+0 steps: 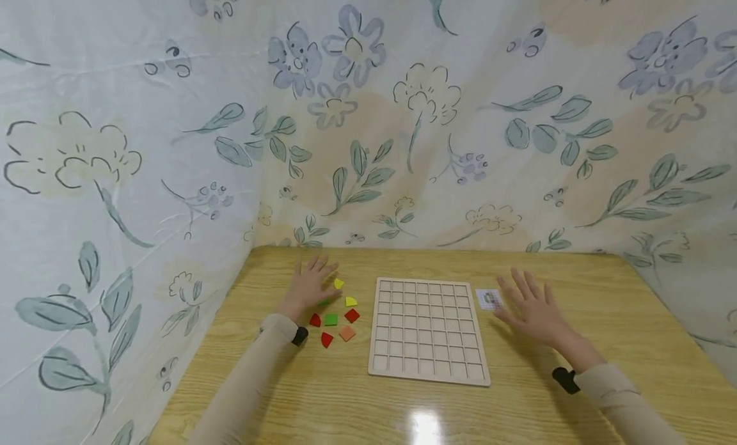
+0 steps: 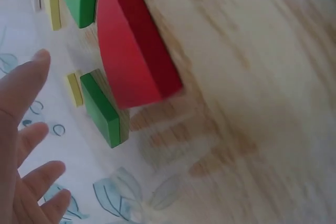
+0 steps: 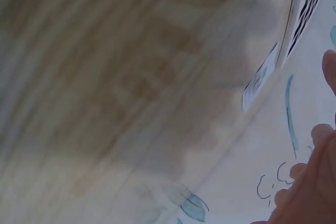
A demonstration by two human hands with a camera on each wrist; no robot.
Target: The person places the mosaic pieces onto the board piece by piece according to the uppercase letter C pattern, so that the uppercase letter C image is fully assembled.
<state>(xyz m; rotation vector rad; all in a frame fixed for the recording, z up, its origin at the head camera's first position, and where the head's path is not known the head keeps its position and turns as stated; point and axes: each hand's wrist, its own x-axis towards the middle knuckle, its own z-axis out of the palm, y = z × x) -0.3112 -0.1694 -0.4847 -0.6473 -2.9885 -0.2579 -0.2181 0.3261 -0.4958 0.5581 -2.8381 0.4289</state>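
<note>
Lying to the left of the pale board (image 1: 427, 337), your small pieces make a loose bunch: a green square (image 1: 331, 320), an orange square (image 1: 347, 333), a red square (image 1: 352, 315) turned on its corner, two red pieces (image 1: 327, 339) with a round side, two yellow pieces (image 1: 351, 301) and a green piece (image 1: 324, 302) partly hidden by your left hand (image 1: 309, 285). Your left hand is just beside them with its fingers spread, and it holds nothing. The board has rows of little squares and lies flat between your two hands; every piece you can see is off it. Just beside its right edge is a small card (image 1: 489, 298) with a picture too tiny to make out. Your right hand (image 1: 535, 314) is near that card, its fingers spread too, holding nothing, and it looks lifted off the table (image 1: 599, 285). Past all this, a flowered cloth (image 1: 426, 144) stands around the table. It looks like you are right at the start, with no piece picked. The next move likely calls for you to check the card, pinch one piece, and set it flat in a matching little square.
</note>
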